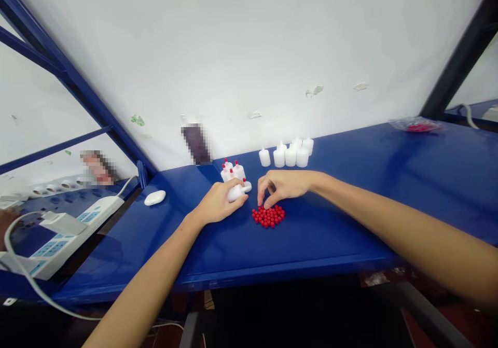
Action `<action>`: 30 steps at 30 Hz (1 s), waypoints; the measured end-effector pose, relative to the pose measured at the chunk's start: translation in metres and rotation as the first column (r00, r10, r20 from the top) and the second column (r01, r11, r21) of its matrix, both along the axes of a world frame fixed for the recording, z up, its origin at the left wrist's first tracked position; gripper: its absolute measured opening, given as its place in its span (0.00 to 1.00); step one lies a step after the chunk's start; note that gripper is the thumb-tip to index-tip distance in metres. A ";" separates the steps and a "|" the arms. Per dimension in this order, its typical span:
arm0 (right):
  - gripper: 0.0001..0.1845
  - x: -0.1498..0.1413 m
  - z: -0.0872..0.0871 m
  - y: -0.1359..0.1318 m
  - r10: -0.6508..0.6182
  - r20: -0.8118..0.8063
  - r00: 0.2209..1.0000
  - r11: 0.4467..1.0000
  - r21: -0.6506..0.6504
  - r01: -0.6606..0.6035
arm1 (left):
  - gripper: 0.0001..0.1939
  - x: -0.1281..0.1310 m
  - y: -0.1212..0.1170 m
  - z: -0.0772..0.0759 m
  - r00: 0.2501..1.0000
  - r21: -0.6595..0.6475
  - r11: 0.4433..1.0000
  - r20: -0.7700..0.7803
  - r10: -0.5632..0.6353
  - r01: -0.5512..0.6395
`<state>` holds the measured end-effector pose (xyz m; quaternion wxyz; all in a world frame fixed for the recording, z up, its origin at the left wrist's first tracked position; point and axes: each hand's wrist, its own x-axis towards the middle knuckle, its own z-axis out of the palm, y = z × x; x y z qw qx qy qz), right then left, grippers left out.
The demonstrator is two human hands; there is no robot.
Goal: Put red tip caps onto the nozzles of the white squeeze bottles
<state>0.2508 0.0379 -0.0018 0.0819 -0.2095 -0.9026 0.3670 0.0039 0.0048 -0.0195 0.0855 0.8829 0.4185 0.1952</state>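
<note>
Centrally, the left hand (221,201), fingers curled, grips a white bottle (235,193) above the blue table (330,234), between its front and wall-side edges. Adjacent, the right hand (286,184), thumb and index finger nearly together, reaches to the back of the red caps (268,216); whether it holds one cannot be told. Beyond the left hand stand red-tipped bottles (238,172); toward the wall-side edge, uncapped white bottles (290,156). A white case (154,198) lies near the table's left edge.

Glossy blue table (330,234), bright red caps (269,217), plain white bottles (290,156), off-white wall (252,42)
</note>
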 end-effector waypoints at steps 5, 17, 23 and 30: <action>0.14 0.000 0.000 -0.001 -0.020 -0.006 1.000 1.000 0.001 0.020 | 0.15 0.001 0.001 -0.001 1.000 -0.005 1.000 -0.009 0.007 -0.007; 0.15 -0.003 -0.002 -0.002 0.010 0.009 1.000 0.999 0.051 -0.010 | 0.18 0.003 -0.002 -0.001 0.999 0.037 0.999 0.035 -0.029 0.028; 0.14 -0.006 -0.004 -0.005 0.011 -0.014 1.000 0.999 0.044 -0.010 | 0.17 0.002 -0.002 -0.002 0.999 0.072 0.997 0.021 -0.025 0.023; 0.14 -0.007 -0.019 0.006 -0.305 -0.239 0.922 0.951 -0.118 0.284 | 0.19 0.001 -0.002 -0.002 0.999 0.166 0.986 0.040 0.013 -0.020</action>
